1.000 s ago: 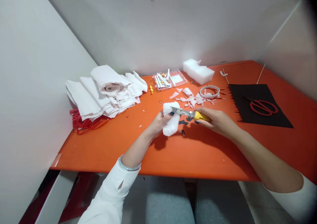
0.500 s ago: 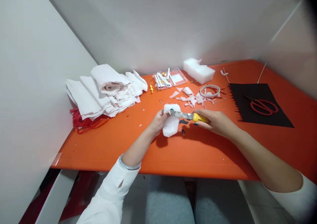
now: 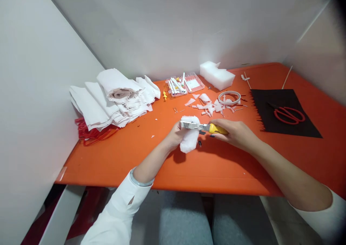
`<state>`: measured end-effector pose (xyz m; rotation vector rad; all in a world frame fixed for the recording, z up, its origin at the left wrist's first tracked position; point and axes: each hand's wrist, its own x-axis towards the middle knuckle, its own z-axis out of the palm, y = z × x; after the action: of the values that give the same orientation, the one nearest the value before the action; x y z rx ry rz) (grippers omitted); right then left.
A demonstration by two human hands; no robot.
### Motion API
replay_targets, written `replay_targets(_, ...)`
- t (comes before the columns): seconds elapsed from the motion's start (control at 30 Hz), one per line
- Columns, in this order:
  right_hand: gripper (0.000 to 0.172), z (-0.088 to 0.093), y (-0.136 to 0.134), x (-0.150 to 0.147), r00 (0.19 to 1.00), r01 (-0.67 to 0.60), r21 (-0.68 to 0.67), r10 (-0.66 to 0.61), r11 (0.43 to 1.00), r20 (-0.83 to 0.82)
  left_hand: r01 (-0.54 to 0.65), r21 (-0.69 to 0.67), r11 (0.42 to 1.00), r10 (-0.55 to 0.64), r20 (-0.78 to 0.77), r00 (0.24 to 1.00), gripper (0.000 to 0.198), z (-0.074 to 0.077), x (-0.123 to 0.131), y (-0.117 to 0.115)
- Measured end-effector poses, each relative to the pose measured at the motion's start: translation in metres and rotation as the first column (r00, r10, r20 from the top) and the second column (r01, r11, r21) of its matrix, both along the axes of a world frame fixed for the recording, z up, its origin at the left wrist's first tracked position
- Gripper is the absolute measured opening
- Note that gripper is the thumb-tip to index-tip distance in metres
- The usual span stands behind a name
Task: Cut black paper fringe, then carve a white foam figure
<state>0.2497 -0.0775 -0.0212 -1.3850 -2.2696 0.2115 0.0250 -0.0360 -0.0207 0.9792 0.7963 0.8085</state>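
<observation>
**Knife Blade Against Hand-Held Foam**

The left hand [image 3: 174,135] clasps a white foam piece [image 3: 189,138] just above the orange table [image 3: 129,154]. The right hand [image 3: 234,131] is closed around the yellow-handled utility knife [image 3: 208,127], blade laid across the foam's top. Hazard: the blade points toward the left fingers; soft foam may yield abruptly, letting the edge slip into them.

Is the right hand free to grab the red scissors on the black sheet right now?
Probably not: the right hand is closed on the yellow-handled knife. The red scissors lie uncovered on the black sheet, nothing blocking them.
</observation>
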Motion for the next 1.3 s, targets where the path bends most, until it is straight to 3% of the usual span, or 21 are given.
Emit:
replay_targets(0.27, 0.03, 0.001, 0.0, 0.004, 0.999, 0.042, -0.019, -0.042, 0.999, -0.001, -0.085, 0.064, 0.994, 0.083, 0.043, 0.996, 0.065, -0.004, -0.008, 0.006)
replay_targets(0.53, 0.03, -0.001, 0.0, 0.002, 1.0, 0.001, -0.031, -0.001, 1.0, 0.022, 0.044, 0.062, 0.997, -0.044, 0.0, 0.999, 0.048, -0.005, -0.003, 0.002)
replay_targets(0.7, 0.03, 0.0, 0.0, 0.004, 0.999, 0.038, -0.018, -0.037, 0.999, 0.031, -0.088, 0.145, 0.986, 0.092, -0.018, 0.996, 0.062, -0.005, -0.012, 0.009)
replay_targets(0.83, 0.03, -0.001, 0.001, 0.005, 0.998, 0.042, -0.002, -0.042, 0.999, 0.045, -0.11, 0.173, 0.979, 0.123, -0.067, 0.99, 0.064, -0.009, -0.015, 0.013)
replay_targets(1.0, 0.029, 0.0, 0.0, 0.004, 0.999, 0.037, -0.015, -0.037, 0.999, 0.04, -0.049, 0.127, 0.991, 0.061, -0.092, 0.994, 0.061, -0.011, -0.012, 0.013)
replay_targets(1.13, 0.029, 0.003, 0.0, 0.003, 1.0, 0.019, -0.053, -0.018, 0.998, 0.021, -0.069, 0.052, 0.996, 0.073, -0.064, 0.995, 0.064, -0.009, -0.01, 0.013)
replay_targets(1.3, 0.029, 0.001, 0.0, 0.001, 1.0, 0.01, -0.066, -0.008, 0.998, 0.025, -0.095, 0.041, 0.995, 0.095, -0.009, 0.995, 0.048, -0.01, -0.008, 0.013)
